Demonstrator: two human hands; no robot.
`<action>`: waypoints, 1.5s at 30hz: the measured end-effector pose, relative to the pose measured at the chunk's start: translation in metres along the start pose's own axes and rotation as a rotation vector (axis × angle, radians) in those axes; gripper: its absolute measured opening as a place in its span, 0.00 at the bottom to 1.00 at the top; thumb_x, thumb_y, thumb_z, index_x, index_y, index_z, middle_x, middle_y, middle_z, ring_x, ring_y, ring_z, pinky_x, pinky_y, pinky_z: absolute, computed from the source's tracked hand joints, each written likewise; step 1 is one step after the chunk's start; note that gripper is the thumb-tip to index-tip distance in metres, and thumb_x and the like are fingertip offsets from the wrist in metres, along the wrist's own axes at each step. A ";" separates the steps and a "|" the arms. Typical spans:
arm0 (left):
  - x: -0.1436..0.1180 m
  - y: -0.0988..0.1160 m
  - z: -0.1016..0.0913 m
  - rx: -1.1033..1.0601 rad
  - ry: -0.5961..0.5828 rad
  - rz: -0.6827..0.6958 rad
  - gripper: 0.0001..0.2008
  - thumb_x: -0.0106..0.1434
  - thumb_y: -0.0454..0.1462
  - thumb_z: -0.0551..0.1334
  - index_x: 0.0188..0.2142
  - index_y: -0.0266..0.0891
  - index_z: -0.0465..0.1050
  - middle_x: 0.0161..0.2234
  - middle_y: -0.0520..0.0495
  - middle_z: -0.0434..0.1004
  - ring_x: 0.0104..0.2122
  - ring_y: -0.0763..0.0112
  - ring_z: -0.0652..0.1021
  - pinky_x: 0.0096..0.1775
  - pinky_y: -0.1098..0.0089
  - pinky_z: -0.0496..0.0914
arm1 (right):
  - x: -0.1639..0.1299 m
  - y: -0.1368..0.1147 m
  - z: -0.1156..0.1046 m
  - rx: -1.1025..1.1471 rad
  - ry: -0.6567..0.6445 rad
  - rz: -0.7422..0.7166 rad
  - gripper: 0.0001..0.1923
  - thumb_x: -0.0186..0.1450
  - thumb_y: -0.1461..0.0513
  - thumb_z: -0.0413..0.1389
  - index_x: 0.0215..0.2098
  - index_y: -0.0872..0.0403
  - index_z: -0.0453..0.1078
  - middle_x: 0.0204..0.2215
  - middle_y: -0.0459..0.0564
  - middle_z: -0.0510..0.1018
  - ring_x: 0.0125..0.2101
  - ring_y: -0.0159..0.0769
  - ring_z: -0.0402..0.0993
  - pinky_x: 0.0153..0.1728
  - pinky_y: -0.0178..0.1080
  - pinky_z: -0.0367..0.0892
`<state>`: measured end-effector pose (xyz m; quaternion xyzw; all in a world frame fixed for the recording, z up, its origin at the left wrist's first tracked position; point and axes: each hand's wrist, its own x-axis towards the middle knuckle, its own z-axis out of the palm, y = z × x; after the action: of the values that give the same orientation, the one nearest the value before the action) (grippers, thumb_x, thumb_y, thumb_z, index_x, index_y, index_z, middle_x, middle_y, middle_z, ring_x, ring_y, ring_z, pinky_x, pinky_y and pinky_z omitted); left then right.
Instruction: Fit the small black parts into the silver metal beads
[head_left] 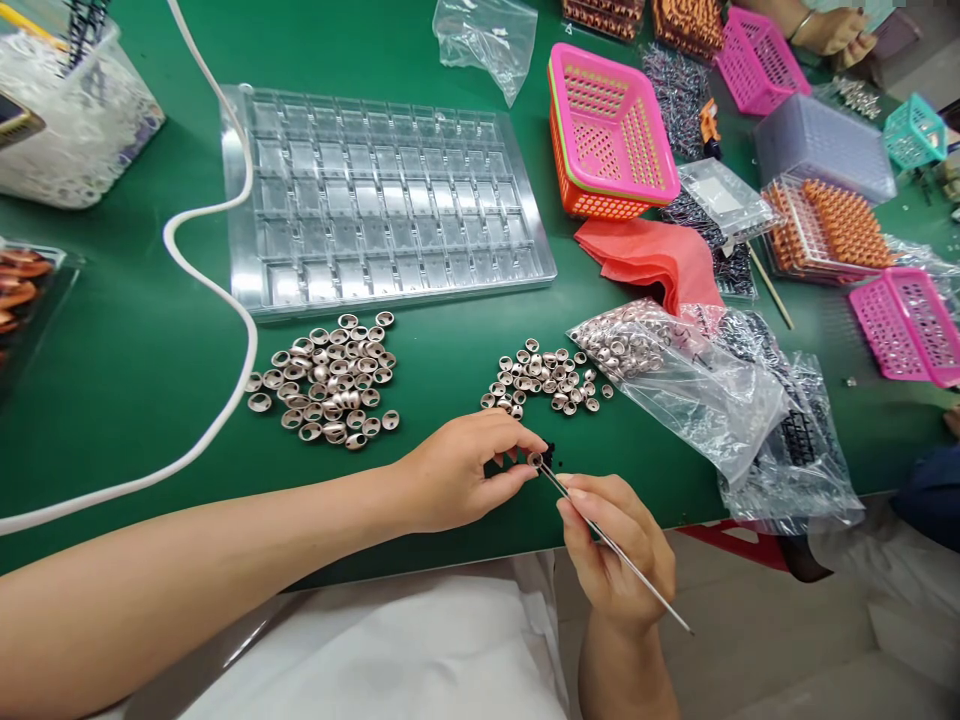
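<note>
Left hand (454,470): thumb and forefinger nearly closed, pinching a small metal ring (535,460) at the fingertips, inside the near edge of the desk (450,350); forearm slants in from the left. Right hand (622,545): fingers closed around tweezers (661,597), tips at the ring. Beyond: small pile of rings (532,382); larger pile (345,400) further left.
</note>
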<state>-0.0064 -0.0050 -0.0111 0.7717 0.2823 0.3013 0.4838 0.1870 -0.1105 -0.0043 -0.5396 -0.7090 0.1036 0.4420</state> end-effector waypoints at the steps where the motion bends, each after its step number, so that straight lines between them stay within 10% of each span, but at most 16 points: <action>1: 0.000 0.000 0.000 -0.002 0.000 -0.003 0.06 0.67 0.34 0.63 0.43 0.38 0.77 0.33 0.47 0.80 0.33 0.70 0.78 0.34 0.72 0.74 | 0.000 0.000 0.000 0.001 -0.003 0.000 0.19 0.66 0.70 0.61 0.52 0.48 0.70 0.42 0.51 0.83 0.37 0.37 0.83 0.33 0.41 0.79; 45: -0.001 -0.006 0.002 -0.109 0.001 0.045 0.08 0.67 0.31 0.66 0.45 0.32 0.79 0.35 0.43 0.81 0.32 0.72 0.80 0.38 0.73 0.76 | -0.002 0.002 0.000 0.123 0.064 0.030 0.20 0.63 0.74 0.61 0.51 0.52 0.72 0.40 0.53 0.83 0.36 0.39 0.82 0.30 0.41 0.75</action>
<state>-0.0068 -0.0043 -0.0177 0.7502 0.2483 0.3274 0.5181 0.1887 -0.1111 -0.0062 -0.5249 -0.6788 0.1363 0.4951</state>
